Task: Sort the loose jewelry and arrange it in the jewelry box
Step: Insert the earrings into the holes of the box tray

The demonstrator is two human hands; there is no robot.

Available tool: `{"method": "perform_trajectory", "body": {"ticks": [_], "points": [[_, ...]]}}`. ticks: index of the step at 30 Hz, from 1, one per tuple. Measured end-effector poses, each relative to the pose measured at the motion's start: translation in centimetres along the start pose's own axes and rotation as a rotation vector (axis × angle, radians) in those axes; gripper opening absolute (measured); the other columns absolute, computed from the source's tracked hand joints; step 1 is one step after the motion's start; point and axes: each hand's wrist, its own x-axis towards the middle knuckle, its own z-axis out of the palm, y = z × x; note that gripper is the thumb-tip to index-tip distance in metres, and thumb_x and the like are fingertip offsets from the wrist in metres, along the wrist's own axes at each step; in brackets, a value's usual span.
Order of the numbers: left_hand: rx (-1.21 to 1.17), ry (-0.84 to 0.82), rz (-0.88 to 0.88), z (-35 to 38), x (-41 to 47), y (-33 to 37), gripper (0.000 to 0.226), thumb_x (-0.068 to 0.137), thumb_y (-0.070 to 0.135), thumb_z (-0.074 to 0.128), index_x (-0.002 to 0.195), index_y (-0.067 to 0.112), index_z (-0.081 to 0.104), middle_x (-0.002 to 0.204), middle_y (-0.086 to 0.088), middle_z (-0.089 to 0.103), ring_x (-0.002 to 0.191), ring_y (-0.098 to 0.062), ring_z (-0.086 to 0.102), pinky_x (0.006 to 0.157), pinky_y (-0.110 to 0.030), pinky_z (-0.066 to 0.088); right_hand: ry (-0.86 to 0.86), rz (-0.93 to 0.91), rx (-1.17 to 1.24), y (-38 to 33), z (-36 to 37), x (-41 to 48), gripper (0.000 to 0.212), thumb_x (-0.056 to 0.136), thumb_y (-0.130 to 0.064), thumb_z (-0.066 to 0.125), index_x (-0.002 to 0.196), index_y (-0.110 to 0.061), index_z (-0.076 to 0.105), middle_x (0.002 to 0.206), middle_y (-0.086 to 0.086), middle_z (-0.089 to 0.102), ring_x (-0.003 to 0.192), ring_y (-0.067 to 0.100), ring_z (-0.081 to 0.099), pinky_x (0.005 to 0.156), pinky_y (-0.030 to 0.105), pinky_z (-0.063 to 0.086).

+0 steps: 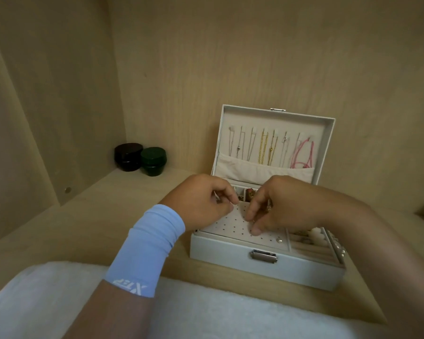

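The left hand (203, 199) pinches a silvery piece (217, 199), the right hand (282, 206) a gold piece (269, 205), over the front-left corner of the jewelry box (267, 267), where either may slip astray

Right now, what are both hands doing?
Left hand: pinching a small silvery piece.
Right hand: curled round a thin metal piece, fingertips touching the earring panel.

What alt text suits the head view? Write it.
Left hand and right hand work over the perforated earring panel of an open white jewelry box on a wooden shelf; necklaces hang in its lid.
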Motion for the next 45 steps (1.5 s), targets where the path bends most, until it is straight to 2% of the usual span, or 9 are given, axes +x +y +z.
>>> {"method": "perform_trajectory", "body": {"ticks": [4,9,14,20,25,30,36,39,45], "points": [[-0.027,0.009,-0.002,-0.3,-0.1,0.0,0.015,0.085,0.019,0.074,0.090,0.034,0.075,0.079,0.017,0.067,0.078,-0.009,0.063,0.075,-0.021,0.055,0.061,-0.051,0.060,-0.1,0.1,0.2,0.009,0.081,-0.026,0.082,0.087,-0.033,0.080,0.078,-0.028,0.071,0.076,-0.014,0.061,0.068,0.008,0.043],[-0.288,0.016,-0.024,-1.0,-0.1,0.1,0.021,0.088,0.010,0.070,0.101,0.025,0.076,0.087,0.009,0.076,0.084,-0.006,0.070,0.078,-0.020,0.056,0.290,-0.190,0.462,-0.7,0.2,0.5,0.011,0.085,-0.012,0.078,0.092,-0.020,0.081,0.079,-0.007,0.075,0.061,-0.006,0.059,0.061,0.006,0.042],[-0.416,0.082,-0.026,-1.7,-0.2,0.0,0.015,0.089,0.006,0.068,0.099,0.013,0.077,0.073,0.007,0.074,0.069,-0.004,0.066,0.072,-0.017,0.053,0.361,-0.165,0.736,-1.4,0.8,0.7,0.013,0.081,-0.005,0.079,0.093,-0.009,0.075,0.078,0.005,0.076,0.060,0.002,0.066,0.057,0.014,0.049],[-0.456,0.091,-0.053,-2.3,-0.5,0.0,0.012,0.092,0.009,0.064,0.096,0.014,0.075,0.078,0.005,0.075,0.061,0.005,0.061,0.056,-0.007,0.043,0.494,-0.104,0.908,-2.0,1.5,1.1,0.010,0.081,-0.006,0.079,0.091,-0.006,0.076,0.056,-0.006,0.065,0.040,-0.001,0.048,0.042,0.012,0.037],[-0.398,0.083,-0.060,-2.2,-0.4,-0.3,0.011,0.094,0.013,0.062,0.095,0.012,0.074,0.079,0.004,0.075,0.065,0.001,0.061,0.066,-0.013,0.049,0.547,-0.118,0.846,-2.2,2.1,1.3,0.009,0.084,-0.009,0.078,0.092,-0.006,0.078,0.059,-0.007,0.068,0.041,-0.003,0.052,0.045,0.008,0.038],[-0.371,0.086,-0.071,-2.1,-0.4,-0.3,0.013,0.094,0.013,0.062,0.091,0.016,0.075,0.078,0.005,0.075,0.066,0.002,0.061,0.071,-0.018,0.051,0.587,-0.121,0.750,-2.3,2.5,1.4,0.016,0.075,-0.017,0.086,0.090,-0.017,0.080,0.076,-0.004,0.076,0.062,-0.002,0.066,0.059,0.012,0.049],[-0.227,0.022,-0.104,-2.6,-0.8,-0.7,0.008,0.090,0.022,0.068,0.088,0.021,0.076,0.077,0.012,0.074,0.069,0.006,0.064,0.079,-0.017,0.049,0.656,-0.144,0.382,-2.3,3.2,1.5,0.010,0.083,-0.016,0.080,0.086,-0.026,0.081,0.071,-0.024,0.071,0.061,-0.011,0.060,0.061,0.005,0.043],[-0.060,-0.002,-0.129,-3.4,-1.0,-1.7,0.006,0.083,0.024,0.076,0.080,0.029,0.075,0.075,0.013,0.070,0.065,0.006,0.059,0.069,-0.015,0.046,0.538,-0.183,0.316,-2.1,3.5,1.2,0.011,0.083,-0.017,0.080,0.084,-0.028,0.081,0.060,-0.032,0.063,0.057,-0.007,0.058,0.057,0.006,0.040],[0.008,-0.143,-0.167,-3.5,-1.3,-1.6,0.011,0.076,0.025,0.083,0.085,0.029,0.079,0.075,0.015,0.068,0.063,0.008,0.055,0.060,-0.005,0.040,0.467,-0.372,0.081,-2.2,4.8,1.4,0.008,0.082,-0.022,0.081,0.087,-0.028,0.081,0.082,-0.017,0.071,0.070,-0.008,0.058,0.065,0.009,0.040]]}}
